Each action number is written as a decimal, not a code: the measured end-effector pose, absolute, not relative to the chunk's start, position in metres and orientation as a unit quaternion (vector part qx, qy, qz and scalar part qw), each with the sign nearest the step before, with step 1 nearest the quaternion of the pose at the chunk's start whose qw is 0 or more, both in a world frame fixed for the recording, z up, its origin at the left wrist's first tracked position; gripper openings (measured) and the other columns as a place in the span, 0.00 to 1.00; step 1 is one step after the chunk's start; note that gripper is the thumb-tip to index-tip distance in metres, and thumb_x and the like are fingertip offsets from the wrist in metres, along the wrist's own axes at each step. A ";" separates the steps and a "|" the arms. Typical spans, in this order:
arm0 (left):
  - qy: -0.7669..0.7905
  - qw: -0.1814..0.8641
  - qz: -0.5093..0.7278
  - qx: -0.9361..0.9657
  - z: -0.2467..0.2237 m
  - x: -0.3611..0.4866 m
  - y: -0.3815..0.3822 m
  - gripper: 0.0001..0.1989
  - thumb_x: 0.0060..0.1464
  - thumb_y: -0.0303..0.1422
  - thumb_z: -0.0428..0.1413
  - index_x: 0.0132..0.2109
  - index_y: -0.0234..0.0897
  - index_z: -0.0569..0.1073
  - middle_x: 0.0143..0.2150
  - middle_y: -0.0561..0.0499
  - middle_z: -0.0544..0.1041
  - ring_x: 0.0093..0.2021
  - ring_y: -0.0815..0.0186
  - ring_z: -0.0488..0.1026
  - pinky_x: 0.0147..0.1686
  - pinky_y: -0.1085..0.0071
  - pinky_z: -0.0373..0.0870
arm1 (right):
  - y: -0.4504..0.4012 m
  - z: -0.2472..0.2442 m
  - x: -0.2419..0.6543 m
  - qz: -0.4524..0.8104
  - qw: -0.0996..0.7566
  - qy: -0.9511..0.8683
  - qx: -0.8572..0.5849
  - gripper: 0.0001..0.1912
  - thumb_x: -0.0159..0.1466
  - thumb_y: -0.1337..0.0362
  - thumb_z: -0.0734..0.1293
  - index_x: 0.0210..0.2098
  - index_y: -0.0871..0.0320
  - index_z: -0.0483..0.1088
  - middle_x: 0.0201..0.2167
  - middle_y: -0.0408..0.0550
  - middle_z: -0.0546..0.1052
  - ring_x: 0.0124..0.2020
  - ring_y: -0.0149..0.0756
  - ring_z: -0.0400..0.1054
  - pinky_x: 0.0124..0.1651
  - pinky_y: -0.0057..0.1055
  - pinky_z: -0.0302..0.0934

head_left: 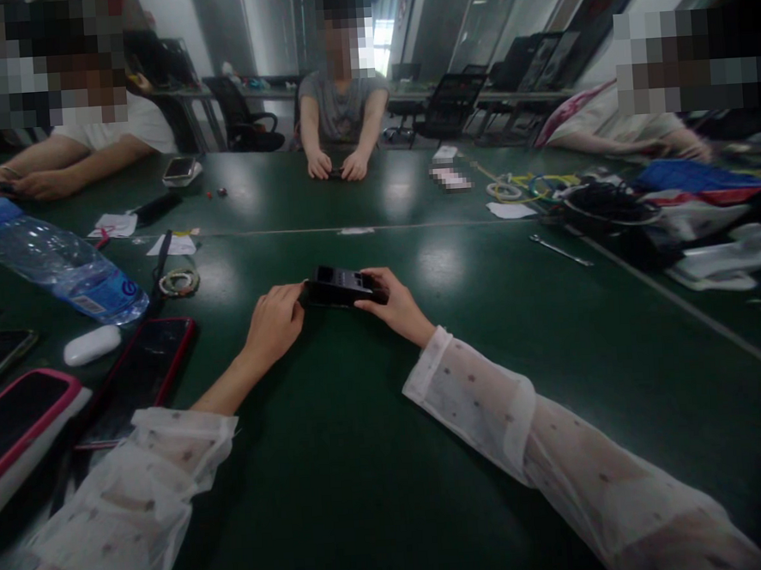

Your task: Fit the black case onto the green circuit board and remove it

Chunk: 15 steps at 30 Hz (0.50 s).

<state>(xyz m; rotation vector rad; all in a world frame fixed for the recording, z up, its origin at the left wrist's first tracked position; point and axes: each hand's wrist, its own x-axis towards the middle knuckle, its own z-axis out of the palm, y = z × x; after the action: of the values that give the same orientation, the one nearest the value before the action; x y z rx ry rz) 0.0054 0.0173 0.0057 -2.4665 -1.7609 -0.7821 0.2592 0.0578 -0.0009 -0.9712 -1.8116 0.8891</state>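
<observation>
Sheer sleeves (471,400) frame a black device gripped from its right end

Both forearms reach forward over the green counter (340,468), meeting at the black device (347,282), which sits ahead of the wearer between the two hands. Its face, with small pale markings, is turned partly upward, probably so that it can be seen while held. Whether its underside rests on the counter or is slightly raised, I cannot tell.

The right hand (395,304) supplies the firmer grip: thumb on the near side, fingers over the far side, clamped around the right end. That hold likely steadies the device and leaves much of its top uncovered. The left hand (276,321) has its fingertips at the opposite end, perhaps as a guide or brace; whether they pinch anything is hidden.

Off to the left, a red-edged phone (147,368), a white case (92,346) and a clear bottle (89,273) lie or stand outside the space between the arms, so they do not crowd the hold. A wrench (560,250) lies well apart on the right, near the tangled cables (542,186). Across the counter, a person's hands (338,165) meet around a small dark object.
</observation>
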 end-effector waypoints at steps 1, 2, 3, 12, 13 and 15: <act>-0.563 0.004 -0.248 -0.789 0.006 0.005 0.017 0.21 0.62 0.27 0.46 0.60 0.37 0.68 0.56 0.43 0.75 0.56 0.54 0.70 0.53 0.53 0.69 | 0.058 -0.001 0.259 0.358 0.438 -0.728 -0.388 0.27 0.56 0.66 0.74 0.53 0.52 0.64 0.52 0.49 0.74 0.55 0.43 0.71 0.60 0.49 0.66; -0.563 0.002 -0.246 -0.789 0.005 0.005 0.017 0.21 0.63 0.27 0.46 0.61 0.37 0.67 0.56 0.42 0.74 0.56 0.53 0.70 0.53 0.53 0.69 | 0.058 -0.001 0.259 0.360 0.440 -0.727 -0.385 0.27 0.56 0.65 0.74 0.53 0.52 0.64 0.53 0.49 0.74 0.55 0.43 0.71 0.60 0.49 0.66; -0.563 0.000 -0.244 -0.790 0.005 0.005 0.017 0.21 0.63 0.28 0.46 0.61 0.36 0.67 0.56 0.42 0.74 0.56 0.53 0.70 0.52 0.53 0.69 | 0.058 -0.002 0.260 0.361 0.442 -0.727 -0.382 0.27 0.57 0.65 0.74 0.53 0.51 0.64 0.53 0.49 0.74 0.55 0.43 0.71 0.60 0.48 0.66; -0.545 -0.017 -0.230 -0.806 0.006 0.006 0.015 0.19 0.64 0.28 0.45 0.58 0.33 0.69 0.55 0.40 0.75 0.55 0.52 0.70 0.52 0.53 0.68 | 0.055 -0.001 0.259 0.329 0.483 -0.718 -0.377 0.28 0.58 0.61 0.73 0.55 0.51 0.62 0.54 0.50 0.73 0.57 0.43 0.69 0.62 0.47 0.64; -0.541 -0.019 -0.225 -0.810 0.006 0.006 0.015 0.19 0.64 0.28 0.45 0.58 0.33 0.70 0.55 0.40 0.75 0.55 0.52 0.70 0.52 0.53 0.68 | 0.054 -0.001 0.259 0.320 0.486 -0.720 -0.377 0.28 0.58 0.60 0.73 0.55 0.51 0.62 0.54 0.50 0.72 0.57 0.43 0.69 0.62 0.47 0.64; -0.534 -0.021 -0.222 -0.815 0.006 0.006 0.015 0.19 0.63 0.27 0.45 0.58 0.33 0.70 0.55 0.39 0.75 0.56 0.52 0.70 0.52 0.52 0.68 | 0.051 0.001 0.259 0.293 0.498 -0.722 -0.379 0.28 0.59 0.59 0.72 0.56 0.51 0.61 0.55 0.50 0.72 0.58 0.44 0.68 0.62 0.47 0.64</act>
<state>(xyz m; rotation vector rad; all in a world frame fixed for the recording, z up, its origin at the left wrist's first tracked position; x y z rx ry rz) 0.0065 0.0152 0.0063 -2.5957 -1.7014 -0.7081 0.2589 0.0509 0.0007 -0.9168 -1.7483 0.7102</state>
